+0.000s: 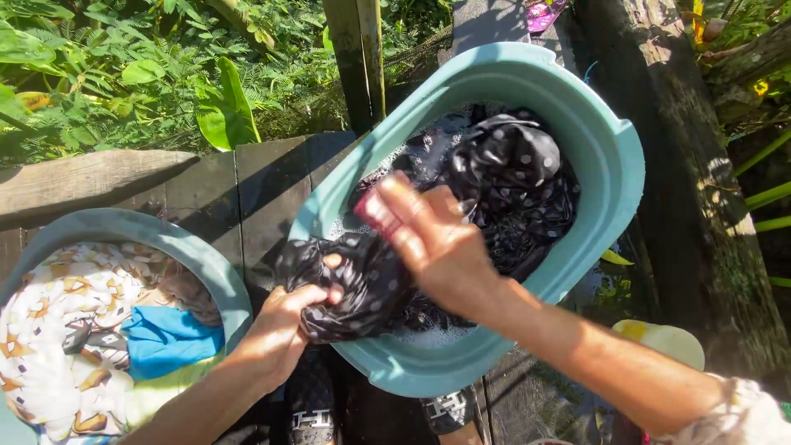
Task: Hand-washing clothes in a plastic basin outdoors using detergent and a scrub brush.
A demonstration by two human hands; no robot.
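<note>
Two hands worked one black dotted cloth (362, 288) over the teal tub's (610, 156) rim: our left hand (284, 325) gripped it, our right hand (432, 243) rubbed with a pink brush (375, 210). Suds remained; more laundry waited in the second tub (210, 264).

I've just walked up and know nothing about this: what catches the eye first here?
In the middle, a teal basin of soapy water holds a black polka-dot cloth. The left hand grips the cloth at the basin's near rim; the right hand presses on it. At lower left, a second basin is piled with patterned and blue laundry.
</note>
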